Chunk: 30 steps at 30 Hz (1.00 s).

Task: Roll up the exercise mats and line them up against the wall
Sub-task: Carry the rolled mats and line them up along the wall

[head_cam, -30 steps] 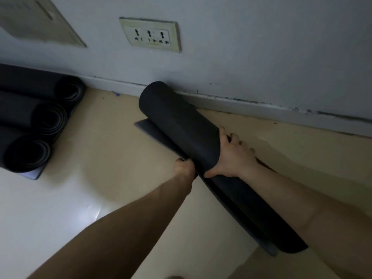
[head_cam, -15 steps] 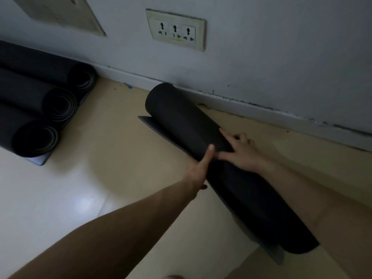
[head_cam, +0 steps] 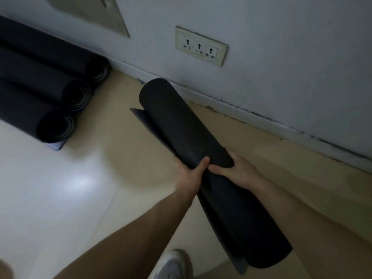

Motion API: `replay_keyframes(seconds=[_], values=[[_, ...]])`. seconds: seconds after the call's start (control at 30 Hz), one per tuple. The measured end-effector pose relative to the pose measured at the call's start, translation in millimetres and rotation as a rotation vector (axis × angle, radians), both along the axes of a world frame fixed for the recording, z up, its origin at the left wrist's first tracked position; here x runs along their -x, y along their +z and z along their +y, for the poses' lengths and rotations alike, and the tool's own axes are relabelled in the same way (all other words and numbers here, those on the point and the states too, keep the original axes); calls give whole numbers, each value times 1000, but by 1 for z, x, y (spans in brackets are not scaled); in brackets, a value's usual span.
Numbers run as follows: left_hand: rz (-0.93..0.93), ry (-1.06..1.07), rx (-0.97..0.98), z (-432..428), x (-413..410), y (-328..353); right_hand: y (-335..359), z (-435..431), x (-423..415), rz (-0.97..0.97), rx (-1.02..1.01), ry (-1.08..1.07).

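Left thumb (head_cam: pixel 203 164) lies pressed flat against the near face of the rolled black mat (head_cam: pixel 181 125); the remaining fingers of the left hand (head_cam: pixel 189 176) are hidden beneath the roll, so the grip reads as closed around its underside. Right hand (head_cam: pixel 237 170) is clamped on the same roll from the wall side, thumb laid across the top and pointing toward the left thumb, the two tips nearly touching. Right fingers curl over the far side and are mostly out of sight.

The mat is rolled into a thick tube lying diagonally, far end pointing toward the wall (head_cam: pixel 281 67), near end at the lower right of the view. A loose outer flap (head_cam: pixel 138 115) projects flat from under the roll along its left side. Whether the tube rests on the floor (head_cam: pixel 70 188) or is raised cannot be told.

Three further rolled mats (head_cam: pixel 46 91) lie side by side on the floor at the upper left, open ends facing the camera, the farthest one against the skirting.

A triple socket plate (head_cam: pixel 201 47) is fixed to the wall above the far end of the held roll. A light-coloured shoe (head_cam: pixel 173 264) shows at the bottom edge.
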State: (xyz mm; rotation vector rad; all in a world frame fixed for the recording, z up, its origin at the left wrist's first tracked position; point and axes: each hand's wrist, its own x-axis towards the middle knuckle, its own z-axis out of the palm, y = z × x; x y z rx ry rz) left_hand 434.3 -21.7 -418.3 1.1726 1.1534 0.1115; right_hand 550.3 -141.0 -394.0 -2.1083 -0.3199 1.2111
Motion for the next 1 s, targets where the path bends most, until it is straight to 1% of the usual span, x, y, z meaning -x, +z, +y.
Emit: replay_keyframes(seconds=[0.13, 0.3, 0.47, 0.6, 0.7, 0.9, 1.0], values=[[-2, 130, -49, 50, 82, 79, 71, 59, 64, 14, -31, 132], [24, 311, -88, 139, 202, 162, 146, 169, 161, 73, -99, 338], [12, 477, -121, 248, 310, 209, 172, 299, 258, 111, -138, 475], [2, 533, -131, 348, 374, 204, 169, 409, 316, 141, -178, 530], [8, 560, -145, 420, 404, 188, 156, 485, 346, 132, -199, 562], [1, 652, -157, 549, 419, 129, 100, 623, 366, 88, -179, 591], [7, 690, -113, 605, 412, 92, 57, 683, 361, -13, -64, 629]])
